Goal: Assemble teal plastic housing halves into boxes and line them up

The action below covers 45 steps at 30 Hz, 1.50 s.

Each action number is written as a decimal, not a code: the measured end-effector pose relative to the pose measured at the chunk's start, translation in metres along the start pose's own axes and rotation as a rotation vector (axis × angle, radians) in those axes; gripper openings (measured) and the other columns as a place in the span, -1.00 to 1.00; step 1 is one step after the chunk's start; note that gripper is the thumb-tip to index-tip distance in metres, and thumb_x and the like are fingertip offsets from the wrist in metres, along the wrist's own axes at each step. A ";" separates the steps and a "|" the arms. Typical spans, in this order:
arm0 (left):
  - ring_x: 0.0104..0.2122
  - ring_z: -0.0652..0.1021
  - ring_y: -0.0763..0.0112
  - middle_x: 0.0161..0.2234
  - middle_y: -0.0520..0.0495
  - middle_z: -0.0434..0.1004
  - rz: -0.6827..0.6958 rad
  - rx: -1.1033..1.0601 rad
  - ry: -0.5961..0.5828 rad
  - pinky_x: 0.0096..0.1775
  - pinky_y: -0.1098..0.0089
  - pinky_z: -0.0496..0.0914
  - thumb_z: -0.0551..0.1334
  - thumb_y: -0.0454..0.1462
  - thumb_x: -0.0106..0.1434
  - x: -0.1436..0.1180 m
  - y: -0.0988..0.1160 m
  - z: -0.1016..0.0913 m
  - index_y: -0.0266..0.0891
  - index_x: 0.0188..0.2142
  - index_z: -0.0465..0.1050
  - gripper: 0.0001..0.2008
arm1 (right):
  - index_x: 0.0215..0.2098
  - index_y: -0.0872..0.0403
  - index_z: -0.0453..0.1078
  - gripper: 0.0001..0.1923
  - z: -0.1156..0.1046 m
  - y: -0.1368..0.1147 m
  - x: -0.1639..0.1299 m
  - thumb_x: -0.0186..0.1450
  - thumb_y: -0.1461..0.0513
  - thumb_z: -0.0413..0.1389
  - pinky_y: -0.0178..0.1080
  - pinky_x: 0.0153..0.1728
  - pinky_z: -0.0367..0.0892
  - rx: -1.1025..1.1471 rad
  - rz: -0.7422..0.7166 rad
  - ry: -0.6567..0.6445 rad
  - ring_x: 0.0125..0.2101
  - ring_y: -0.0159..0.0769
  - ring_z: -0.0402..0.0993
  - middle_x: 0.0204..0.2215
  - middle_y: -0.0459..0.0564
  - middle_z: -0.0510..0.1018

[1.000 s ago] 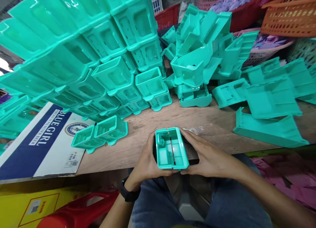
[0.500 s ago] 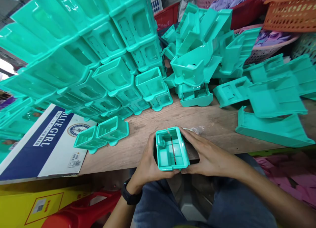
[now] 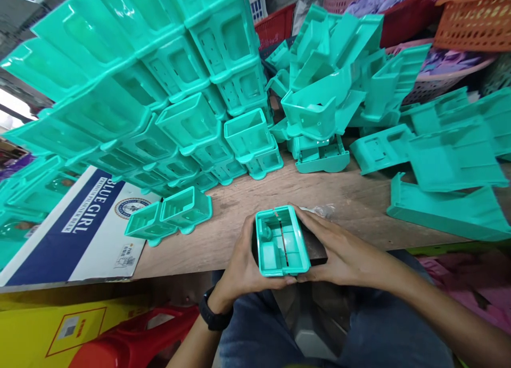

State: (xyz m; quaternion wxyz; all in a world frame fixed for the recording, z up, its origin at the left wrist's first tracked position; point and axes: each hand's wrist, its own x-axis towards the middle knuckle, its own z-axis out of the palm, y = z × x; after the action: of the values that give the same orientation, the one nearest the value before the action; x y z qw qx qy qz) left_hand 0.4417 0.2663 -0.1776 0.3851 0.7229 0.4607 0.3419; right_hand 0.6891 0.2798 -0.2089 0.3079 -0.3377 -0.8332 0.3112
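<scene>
A seated person grips a small teal plastic box with inner dividers (image 3: 281,241) at the near edge of a wooden desk (image 3: 247,208), its open side facing up. The left hand (image 3: 243,267) is closed around the box's left side and near corner, thumb under the near edge; the right hand (image 3: 339,253) wraps its right side, fingers laid along the far rim. A black watch (image 3: 215,314) sits on the left wrist. Just to the left on the desk lie two joined teal open-topped trays (image 3: 170,216), partly on a blue and white printed cardboard sheet (image 3: 75,230). Further back on the left rises a tall leaning stack of teal moulded boxes (image 3: 159,86); to the right, a loose heap of teal plastic parts (image 3: 331,91) spreads across the desk, with red and orange mesh baskets (image 3: 471,17) behind.
</scene>
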 end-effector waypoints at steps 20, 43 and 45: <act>0.24 0.44 -0.17 0.23 -0.26 0.36 0.025 0.087 0.018 0.25 -0.13 0.37 0.61 -0.07 -0.11 -0.002 -0.003 -0.001 -0.14 0.30 0.13 0.07 | 0.54 -0.18 -0.62 0.51 -0.003 0.001 0.004 0.10 0.10 0.50 0.19 0.35 0.30 0.009 -0.009 -0.026 0.44 0.20 0.09 0.51 0.16 0.06; 0.27 0.42 -0.16 0.28 -0.27 0.33 -0.023 0.012 0.004 0.26 -0.08 0.38 0.61 -0.13 -0.12 0.000 0.001 -0.004 -0.15 0.30 0.11 0.07 | 0.54 -0.18 -0.63 0.51 0.002 -0.001 0.006 0.11 0.06 0.50 0.18 0.33 0.32 0.005 0.026 -0.023 0.44 0.19 0.09 0.51 0.19 0.06; 0.28 0.42 -0.16 0.27 -0.27 0.34 -0.024 0.020 0.017 0.27 -0.08 0.37 0.60 -0.13 -0.12 -0.001 0.000 -0.003 -0.15 0.30 0.09 0.07 | 0.53 -0.18 -0.65 0.52 0.000 -0.001 0.007 0.11 0.08 0.50 0.18 0.34 0.30 -0.001 -0.005 -0.035 0.44 0.19 0.09 0.52 0.19 0.06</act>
State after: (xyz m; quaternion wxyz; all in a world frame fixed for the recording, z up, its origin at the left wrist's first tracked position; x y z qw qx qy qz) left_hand 0.4393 0.2663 -0.1761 0.3782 0.7181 0.4759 0.3389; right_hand 0.6846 0.2845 -0.2061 0.2940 -0.3303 -0.8395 0.3158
